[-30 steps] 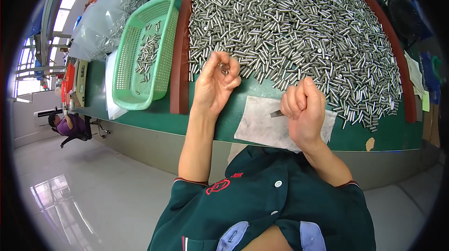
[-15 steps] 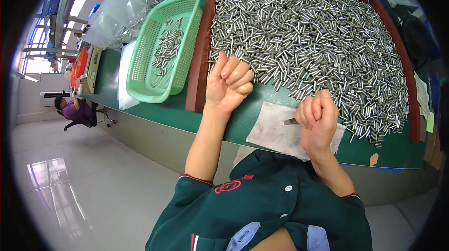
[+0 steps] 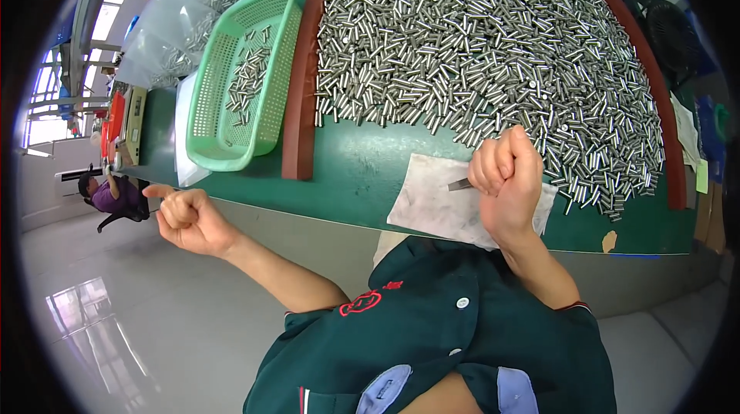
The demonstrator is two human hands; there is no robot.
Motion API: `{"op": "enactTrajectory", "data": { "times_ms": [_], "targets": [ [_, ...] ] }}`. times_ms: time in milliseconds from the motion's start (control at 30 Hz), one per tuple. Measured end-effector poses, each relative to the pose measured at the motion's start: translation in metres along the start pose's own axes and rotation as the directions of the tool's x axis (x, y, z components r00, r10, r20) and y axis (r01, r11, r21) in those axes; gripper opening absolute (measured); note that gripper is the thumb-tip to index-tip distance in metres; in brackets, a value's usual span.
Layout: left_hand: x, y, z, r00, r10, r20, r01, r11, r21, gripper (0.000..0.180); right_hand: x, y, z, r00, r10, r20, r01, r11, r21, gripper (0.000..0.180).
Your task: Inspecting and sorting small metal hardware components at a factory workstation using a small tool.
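My left hand (image 3: 189, 221) is out past the table's front edge at the left, over the floor. Its index finger points outward and the others are curled; whatever they hold, if anything, is hidden. My right hand (image 3: 507, 186) is closed above a stained white cloth (image 3: 428, 202), with a short grey metal piece (image 3: 459, 184) sticking out of its left side. Beyond it, a wide layer of short shiny metal pins (image 3: 462, 52) covers much of the green table (image 3: 351, 171). A green perforated plastic basket (image 3: 204, 117) at the left holds a small heap of the same pins.
Red-brown bars (image 3: 299, 136) border the pins on the left, back and right. Clear bags of pins (image 3: 173, 36) stand at the back left. A scale (image 3: 132, 125) is at the far left, with a seated person (image 3: 119, 196) beyond. A black fan (image 3: 671, 32) stands at the right.
My left hand has swung left and toward me, from beside the pins to beyond the table edge, with its index finger now stretched out. My right hand stays closed over the cloth.
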State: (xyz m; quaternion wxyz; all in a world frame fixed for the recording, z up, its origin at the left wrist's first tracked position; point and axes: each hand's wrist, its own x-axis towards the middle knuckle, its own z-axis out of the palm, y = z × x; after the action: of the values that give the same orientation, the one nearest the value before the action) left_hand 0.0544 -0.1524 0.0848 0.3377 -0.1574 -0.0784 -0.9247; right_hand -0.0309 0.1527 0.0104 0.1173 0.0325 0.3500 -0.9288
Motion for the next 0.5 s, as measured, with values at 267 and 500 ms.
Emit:
{"op": "enactTrajectory", "data": {
  "times_ms": [267, 500],
  "targets": [
    [-0.017, -0.127, -0.029, 0.977, -0.193, -0.085, 0.023, -0.306, 0.952, 0.024, 0.001, 0.0, -0.006, 1.0, -0.015, -0.013, 0.015, 0.999, -0.046, 0.041],
    [-0.008, -0.162, -0.066, 0.918, -0.394, -0.041, -0.29, -0.74, 0.607, 0.031, 0.0, 0.0, -0.001, 1.0, -0.015, 0.02, 0.016, 0.999, -0.036, 0.041]
  ]
}}
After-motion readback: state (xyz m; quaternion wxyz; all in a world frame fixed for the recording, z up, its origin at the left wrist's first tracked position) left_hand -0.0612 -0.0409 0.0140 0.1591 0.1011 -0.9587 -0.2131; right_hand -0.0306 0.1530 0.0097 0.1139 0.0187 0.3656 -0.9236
